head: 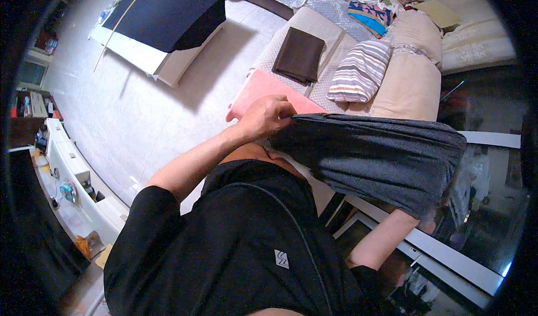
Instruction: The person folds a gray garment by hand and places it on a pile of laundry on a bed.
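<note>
A dark grey cloth garment (378,160) is stretched out in front of me, towards the right. My left hand (271,114) pinches its left edge between thumb and fingers, above a pink cloth (269,91). The right forearm reaches up to the garment's lower right part; my right hand is hidden under or behind the fabric, so its grip does not show. Beyond the pink cloth, a folded dark brown cloth (299,55) lies on a quilted beige seat cover (321,24). A striped cushion (360,71) rests to the right of it.
A low white table (168,72) with a black cover (168,13) stands at the upper left, a thin stick (122,22) across it. Crumpled clothes (372,15) lie on the sofa's far part. Dark glass with white frames (462,257) is on the right, white drawers (69,160) on the left.
</note>
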